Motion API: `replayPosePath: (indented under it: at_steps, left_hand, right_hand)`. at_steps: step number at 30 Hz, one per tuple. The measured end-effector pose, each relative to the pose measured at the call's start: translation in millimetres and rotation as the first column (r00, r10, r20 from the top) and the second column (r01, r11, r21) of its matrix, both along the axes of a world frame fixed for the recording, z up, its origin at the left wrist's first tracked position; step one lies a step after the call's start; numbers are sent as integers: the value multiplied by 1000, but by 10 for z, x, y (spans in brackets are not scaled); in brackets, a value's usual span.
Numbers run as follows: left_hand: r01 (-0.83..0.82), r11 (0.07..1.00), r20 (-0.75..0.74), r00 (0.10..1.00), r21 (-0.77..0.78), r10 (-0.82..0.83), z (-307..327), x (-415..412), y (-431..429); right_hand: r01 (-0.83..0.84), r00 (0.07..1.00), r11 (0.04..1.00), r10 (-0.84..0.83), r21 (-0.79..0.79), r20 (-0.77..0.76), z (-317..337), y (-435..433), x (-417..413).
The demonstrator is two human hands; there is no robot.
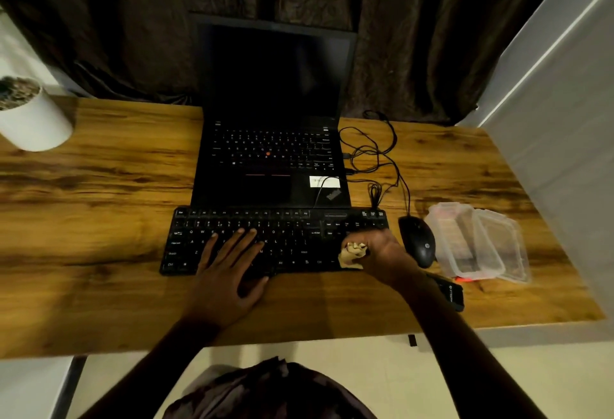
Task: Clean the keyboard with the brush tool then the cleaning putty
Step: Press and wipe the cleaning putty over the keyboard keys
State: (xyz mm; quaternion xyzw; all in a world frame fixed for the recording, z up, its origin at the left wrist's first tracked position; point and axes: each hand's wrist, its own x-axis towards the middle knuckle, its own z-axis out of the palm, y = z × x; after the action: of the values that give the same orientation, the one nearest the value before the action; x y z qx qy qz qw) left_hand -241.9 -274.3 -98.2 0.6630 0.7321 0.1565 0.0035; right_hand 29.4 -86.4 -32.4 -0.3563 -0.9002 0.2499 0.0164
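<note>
**A:** Where are the hands?

**B:** Both are on the black keyboard [292,236], which lies near the front edge of a wooden desk [99,219]. The left hand [229,272] rests flat on the keyboard's middle keys, fingers straight and spread, holding nothing. The right hand [382,252] is at the keyboard's right end, fingers curled round a crumpled beige lump of cleaning putty [354,252] that touches the keys there.

**A:** What lies beside the keyboard?

**B:** By its near right corner, a dark object [453,294] with a red-orange bit lies on the desk. The right forearm partly hides it, and I cannot tell what it is. Just right of the keyboard sits a black mouse [420,242]. Further right is a clear plastic tub [438,236], with its clear lid [505,245] against the far side.

**A:** And beyond the keyboard?

**B:** Directly behind it stands an open black laptop [265,186], its screen dark. Loose black cables [378,149] curl behind the keyboard's right end. Far off behind the keyboard's left end, a white pot [36,126] stands at the desk's corner. A dark brown curtain [99,19] hangs behind everything.
</note>
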Motion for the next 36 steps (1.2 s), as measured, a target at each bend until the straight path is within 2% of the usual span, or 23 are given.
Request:
replayPosePath:
  at_steps: [4,9,14,18,23,27,33,36]
  left_hand:
    - [-6,1000,-2,1000,-15,6,4,-7,2]
    - [-9,1000,5,1000,-17,9,4,-1,0]
    - [-14,999,-1,1000,-41,14,-1,-1,2]
    - [-15,999,-3,1000,-45,15,6,0,15]
    - [-20,998,-7,1000,-61,20,19,2,15]
    - [-2,999,8,1000,-44,2,9,-4,11]
    - [12,1000,-9,1000,-8,-12,-12,-10,18]
    - [11,1000,-7,1000,-14,-11,-15,-17,15]
  right_hand:
    - [2,1000,1000,-2,-15,3,-495,142,106]
    - [-9,998,997,3,-80,-70,-80,-27,-42]
    - [145,979,970,-170,-196,-113,-44,58,228]
    - [197,960,946,-239,-259,-145,36,81,30]
    - [143,985,979,-155,-146,-75,21,268,-303]
    - [233,972,971,-235,-58,-31,-41,583,-183]
    - [413,910,906,-413,-95,25,42,1004,255]
    - [428,903,897,-431,-112,1,112,977,213]
